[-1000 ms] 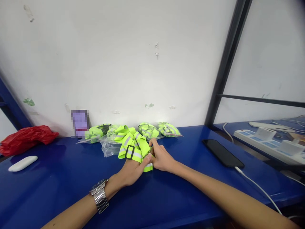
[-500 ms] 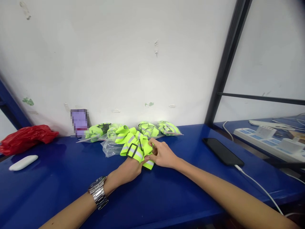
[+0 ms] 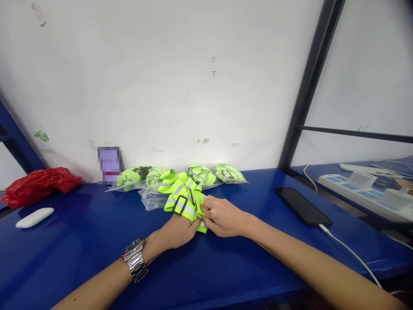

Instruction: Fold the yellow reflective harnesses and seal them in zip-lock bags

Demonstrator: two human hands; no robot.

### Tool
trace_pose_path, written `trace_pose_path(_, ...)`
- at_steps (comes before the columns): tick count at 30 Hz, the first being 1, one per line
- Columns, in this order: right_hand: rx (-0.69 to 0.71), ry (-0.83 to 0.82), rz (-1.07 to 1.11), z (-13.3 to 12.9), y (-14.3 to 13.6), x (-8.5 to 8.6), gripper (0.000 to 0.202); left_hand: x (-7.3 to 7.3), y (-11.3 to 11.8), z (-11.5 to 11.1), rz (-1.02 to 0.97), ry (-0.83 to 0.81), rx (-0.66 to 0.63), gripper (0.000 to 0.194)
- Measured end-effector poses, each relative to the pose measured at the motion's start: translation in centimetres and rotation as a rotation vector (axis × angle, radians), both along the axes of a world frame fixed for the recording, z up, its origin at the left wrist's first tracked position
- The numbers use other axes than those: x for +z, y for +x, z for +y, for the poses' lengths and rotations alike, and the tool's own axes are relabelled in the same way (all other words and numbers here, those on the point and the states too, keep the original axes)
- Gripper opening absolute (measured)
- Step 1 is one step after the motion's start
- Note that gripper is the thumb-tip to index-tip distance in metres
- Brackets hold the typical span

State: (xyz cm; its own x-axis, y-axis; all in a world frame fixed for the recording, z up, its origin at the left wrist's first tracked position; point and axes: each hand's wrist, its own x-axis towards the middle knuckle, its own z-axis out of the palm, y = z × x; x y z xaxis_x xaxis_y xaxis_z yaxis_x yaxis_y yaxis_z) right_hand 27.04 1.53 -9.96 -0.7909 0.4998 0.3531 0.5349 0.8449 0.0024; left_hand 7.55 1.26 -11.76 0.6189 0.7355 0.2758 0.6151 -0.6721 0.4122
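Note:
A bundle of neon-yellow reflective strap point(image 3: 178, 189) with silver stripes and a black slider buckle point(image 3: 180, 205) is bunched up at the middle of the blue table. My left hand point(image 3: 181, 231), with a metal watch on the wrist, is closed round its lower side, and loops of strap drape over the fingers. My right hand point(image 3: 222, 216) pinches the strap at the bundle's right edge, its fingers curled. A short strap end hangs below, between both hands. Just behind the bundle lies a crumpled clear plastic bag point(image 3: 151, 199), partly hidden.
Several clear bags of folded reflective straps point(image 3: 228, 173) lie along the wall. On the left are a red plastic bag point(image 3: 40, 186), a white oval case point(image 3: 35, 218) and a blurred purple box point(image 3: 109, 165). A charging phone point(image 3: 302, 206) and a power strip point(image 3: 364, 193) are on the right.
My right hand has turned and curled its fingers more tightly at the strap's right edge, shifting slightly down. My left hand still grips the bundle. The view has shifted slightly.

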Motion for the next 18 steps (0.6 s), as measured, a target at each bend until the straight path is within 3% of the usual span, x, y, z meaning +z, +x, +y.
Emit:
trace_pose_path(5, 0.003, -0.024, 0.005, -0.6, -0.2, -0.1, 0.016, -0.1, -0.1, 0.0, -0.123, -0.087, 0.036, 0.037)
trace_pose_path(8, 0.029, -0.136, 0.047, -0.4, -0.1, 0.0, 0.011, -1.3, -0.2, 0.5, -0.101, 0.054, 0.061, 0.042)
trace_pose_path(14, 0.043, -0.395, 0.167, 1.2, 0.9, 1.0, 0.017, -3.5, -0.7, 1.3, 0.211, 0.303, 0.001, 0.045)
trace_pose_path(16, -0.047, -0.408, 0.310, 2.1, 1.0, 1.8, 0.023, -3.7, -0.9, 1.3, 0.281, 0.364, 0.017, 0.046)
trace_pose_path(18, -0.206, -0.318, 0.470, 3.5, 0.4, 3.1, 0.027, -3.8, -1.0, 1.3, 0.345, 0.421, 0.020, 0.046)
